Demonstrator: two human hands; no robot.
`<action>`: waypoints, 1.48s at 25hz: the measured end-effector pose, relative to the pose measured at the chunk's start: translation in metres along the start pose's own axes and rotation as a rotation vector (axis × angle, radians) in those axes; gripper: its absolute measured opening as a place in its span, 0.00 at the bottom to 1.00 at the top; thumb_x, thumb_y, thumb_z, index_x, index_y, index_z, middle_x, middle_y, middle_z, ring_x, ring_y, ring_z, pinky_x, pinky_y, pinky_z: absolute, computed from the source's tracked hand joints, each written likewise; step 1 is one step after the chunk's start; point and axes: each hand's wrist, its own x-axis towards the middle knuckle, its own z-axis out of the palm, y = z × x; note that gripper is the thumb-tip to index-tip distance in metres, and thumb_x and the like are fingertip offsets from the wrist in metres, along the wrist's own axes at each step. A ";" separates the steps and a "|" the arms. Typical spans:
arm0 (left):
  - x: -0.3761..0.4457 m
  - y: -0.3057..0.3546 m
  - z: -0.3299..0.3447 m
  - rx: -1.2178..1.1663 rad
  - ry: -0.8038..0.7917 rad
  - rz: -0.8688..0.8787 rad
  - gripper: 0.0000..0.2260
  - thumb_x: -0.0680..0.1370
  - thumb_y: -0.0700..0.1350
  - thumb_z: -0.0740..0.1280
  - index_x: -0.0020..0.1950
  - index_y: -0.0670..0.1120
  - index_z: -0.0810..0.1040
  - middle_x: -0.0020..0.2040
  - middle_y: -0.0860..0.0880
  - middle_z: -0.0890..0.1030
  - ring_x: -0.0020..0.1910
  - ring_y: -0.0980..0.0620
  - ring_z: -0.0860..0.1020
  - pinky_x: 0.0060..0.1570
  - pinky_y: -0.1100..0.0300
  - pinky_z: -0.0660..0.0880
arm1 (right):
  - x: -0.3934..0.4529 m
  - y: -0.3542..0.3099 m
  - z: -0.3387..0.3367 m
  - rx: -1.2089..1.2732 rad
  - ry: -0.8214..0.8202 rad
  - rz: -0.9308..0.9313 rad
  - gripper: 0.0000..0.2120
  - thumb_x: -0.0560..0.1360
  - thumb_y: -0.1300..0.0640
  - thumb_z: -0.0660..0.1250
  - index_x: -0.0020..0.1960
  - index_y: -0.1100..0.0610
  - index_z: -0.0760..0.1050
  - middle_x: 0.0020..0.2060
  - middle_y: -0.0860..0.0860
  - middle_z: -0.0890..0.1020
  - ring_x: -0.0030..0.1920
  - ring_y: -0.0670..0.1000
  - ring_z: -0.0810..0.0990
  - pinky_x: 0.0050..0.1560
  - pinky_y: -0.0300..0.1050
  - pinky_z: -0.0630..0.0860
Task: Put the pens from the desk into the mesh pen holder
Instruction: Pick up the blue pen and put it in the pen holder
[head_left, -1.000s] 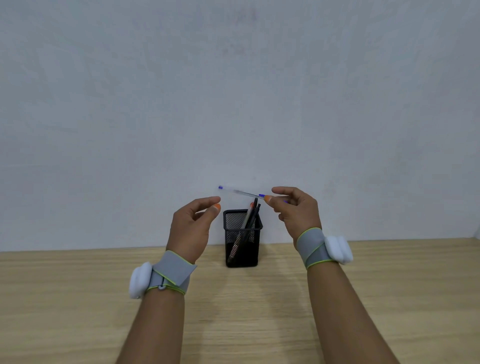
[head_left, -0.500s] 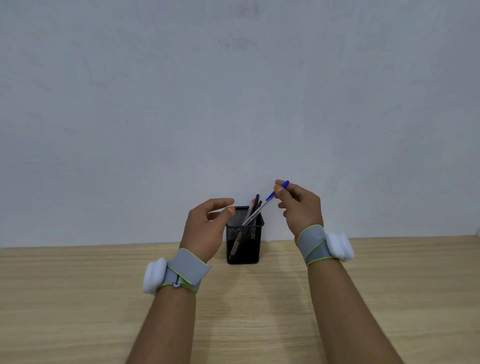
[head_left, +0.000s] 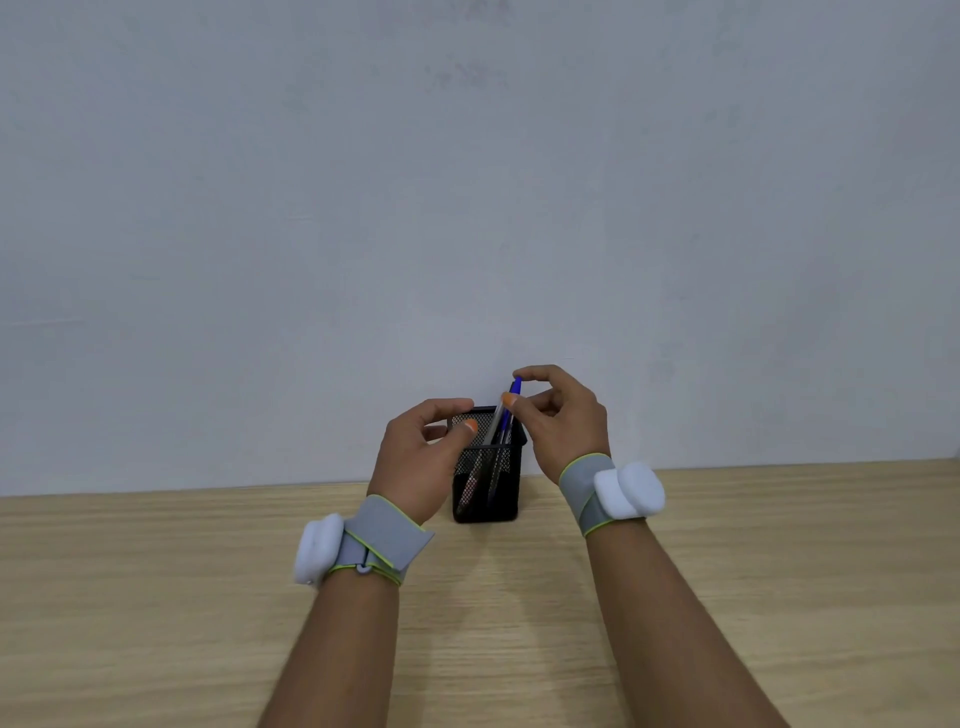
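Note:
The black mesh pen holder (head_left: 488, 501) stands on the wooden desk against the wall, with dark pens (head_left: 475, 480) leaning inside it. A clear pen with a blue cap (head_left: 511, 400) stands nearly upright with its lower part inside the holder. My right hand (head_left: 563, 423) pinches the pen's capped top between thumb and forefinger, just above the holder's right rim. Touching the holder's left side is my left hand (head_left: 418, 460), fingers curled apart and holding nothing; it hides part of the rim.
The wooden desk (head_left: 779, 571) runs across the whole lower view, and a plain grey wall (head_left: 467, 208) rises right behind the holder. Both wrists wear grey straps with white pods. No loose pens are in view on the desk.
My right hand swung the blue-capped pen from level to upright and lowered it tip-first into the holder. My left hand moved right, up against the holder.

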 end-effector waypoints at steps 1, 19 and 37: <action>0.001 -0.002 0.000 0.004 -0.003 0.001 0.10 0.74 0.39 0.68 0.48 0.55 0.80 0.53 0.50 0.82 0.54 0.48 0.79 0.38 0.75 0.73 | 0.000 0.002 0.001 -0.007 0.004 0.009 0.07 0.71 0.54 0.72 0.48 0.48 0.79 0.33 0.53 0.82 0.32 0.44 0.76 0.36 0.34 0.70; -0.002 -0.017 0.004 -0.027 -0.064 -0.187 0.06 0.80 0.48 0.61 0.53 0.51 0.76 0.49 0.53 0.80 0.48 0.55 0.78 0.50 0.61 0.73 | 0.000 0.017 0.003 0.063 -0.089 0.272 0.08 0.75 0.51 0.67 0.37 0.49 0.79 0.35 0.50 0.82 0.35 0.51 0.83 0.42 0.51 0.83; 0.002 -0.027 0.002 -0.006 -0.056 -0.238 0.12 0.80 0.54 0.58 0.43 0.52 0.77 0.44 0.51 0.76 0.47 0.49 0.76 0.57 0.51 0.72 | 0.001 0.025 0.009 -0.015 -0.123 0.398 0.18 0.76 0.43 0.60 0.44 0.56 0.80 0.43 0.53 0.83 0.42 0.58 0.84 0.44 0.52 0.82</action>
